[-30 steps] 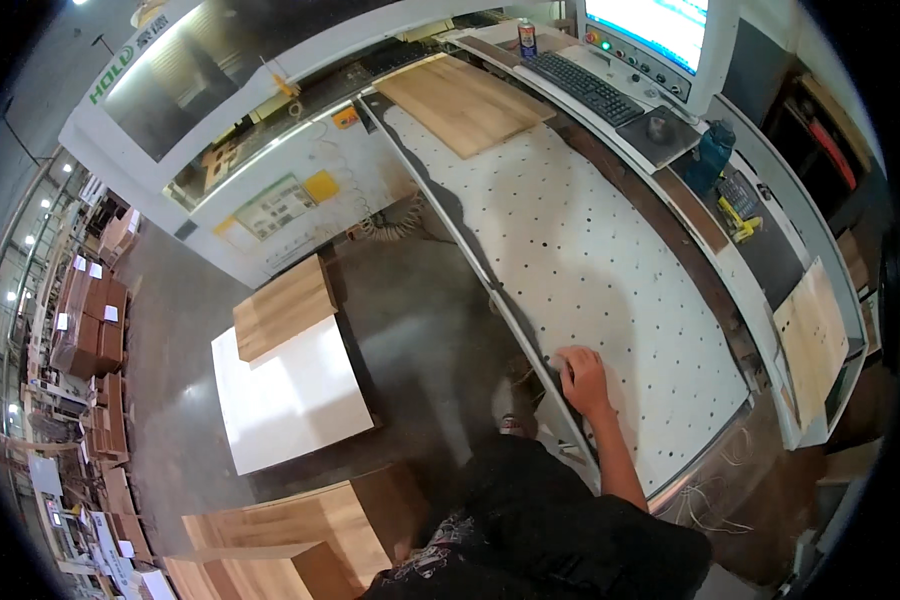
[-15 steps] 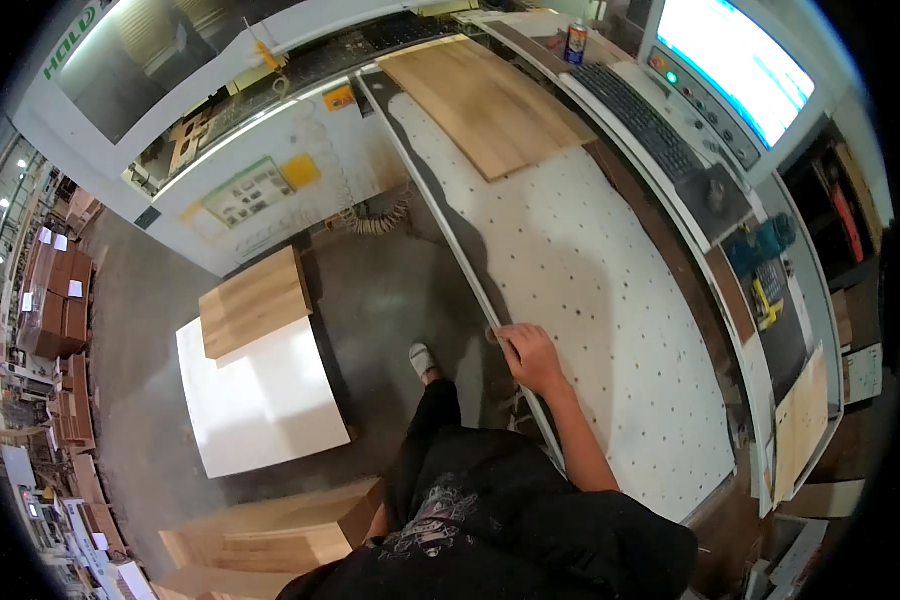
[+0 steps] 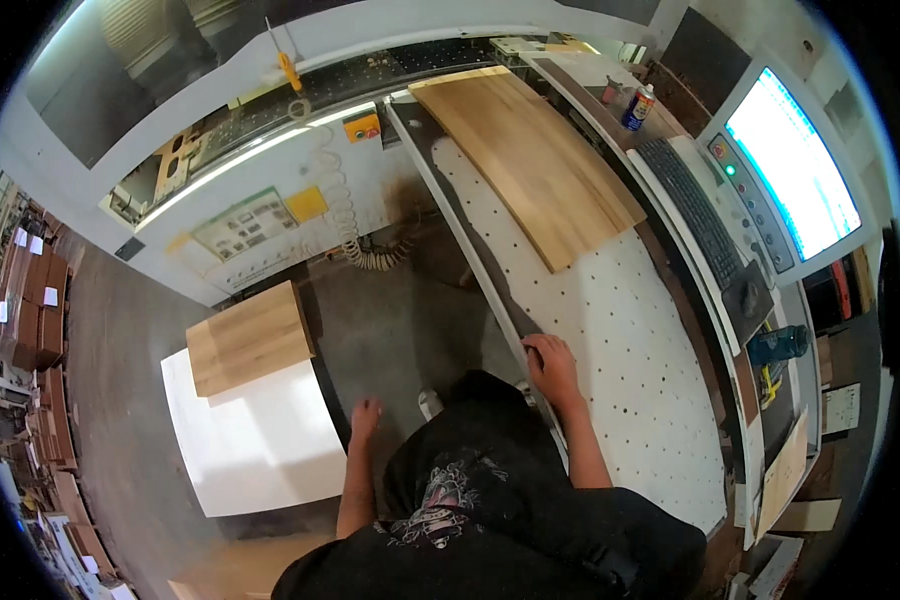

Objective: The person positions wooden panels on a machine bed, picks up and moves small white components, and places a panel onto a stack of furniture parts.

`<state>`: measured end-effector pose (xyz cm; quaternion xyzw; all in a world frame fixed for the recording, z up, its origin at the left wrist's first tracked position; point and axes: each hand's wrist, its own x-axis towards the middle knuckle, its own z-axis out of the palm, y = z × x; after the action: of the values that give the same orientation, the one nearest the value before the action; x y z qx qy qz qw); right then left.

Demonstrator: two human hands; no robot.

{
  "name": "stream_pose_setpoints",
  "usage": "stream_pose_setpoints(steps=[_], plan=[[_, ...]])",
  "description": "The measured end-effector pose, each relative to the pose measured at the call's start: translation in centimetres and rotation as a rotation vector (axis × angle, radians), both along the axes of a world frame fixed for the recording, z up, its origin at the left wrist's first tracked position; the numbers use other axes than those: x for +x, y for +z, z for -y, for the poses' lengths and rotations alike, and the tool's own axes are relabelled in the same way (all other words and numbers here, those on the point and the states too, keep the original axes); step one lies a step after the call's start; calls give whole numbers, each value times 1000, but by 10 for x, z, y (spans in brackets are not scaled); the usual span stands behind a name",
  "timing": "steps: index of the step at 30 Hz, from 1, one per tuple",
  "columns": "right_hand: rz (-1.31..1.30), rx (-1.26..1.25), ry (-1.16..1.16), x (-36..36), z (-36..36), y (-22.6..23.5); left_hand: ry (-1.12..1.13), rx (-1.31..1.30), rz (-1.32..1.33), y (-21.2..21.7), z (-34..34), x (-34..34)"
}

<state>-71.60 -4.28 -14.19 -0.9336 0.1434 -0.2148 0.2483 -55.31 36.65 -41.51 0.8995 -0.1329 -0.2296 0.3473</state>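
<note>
My right hand (image 3: pixel 553 368) lies at the metal edge rail (image 3: pixel 490 295) of a white perforated table (image 3: pixel 610 350), its fingers bent over the rail. My left hand (image 3: pixel 366 414) hangs low over the floor in front of me, loosely curled, and nothing shows in it. It is nearest to a white sheet (image 3: pixel 260 440), on which a smaller wood-grain board (image 3: pixel 250 340) lies. A larger wood-grain panel (image 3: pixel 530 160) rests on the far part of the perforated table, beyond my right hand and apart from it.
A machine with a white front panel (image 3: pixel 250 240) and a coiled hose (image 3: pixel 375 255) stands ahead. Along the right are a keyboard (image 3: pixel 690 205), a monitor (image 3: pixel 795 165), a spray can (image 3: pixel 638 107) and a teal bottle (image 3: pixel 778 345). Stacked brown boards (image 3: pixel 40 310) stand far left.
My left hand has come into view beside the white sheet. My right hand stays at the table's rail. My view has shifted as I stepped forward along the table.
</note>
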Motion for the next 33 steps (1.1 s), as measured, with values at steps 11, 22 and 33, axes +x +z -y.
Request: stream_pose_setpoints(steps=[11,22,33], plan=[[123,-117,12,209,77,-16,44,-597,-55,283,181,199],[162,-140,-88,429,181,-19,-245,-299,155,383,247,368],[25,-129,-185,479,234,-44,30,-209,1010,439,264,532]])
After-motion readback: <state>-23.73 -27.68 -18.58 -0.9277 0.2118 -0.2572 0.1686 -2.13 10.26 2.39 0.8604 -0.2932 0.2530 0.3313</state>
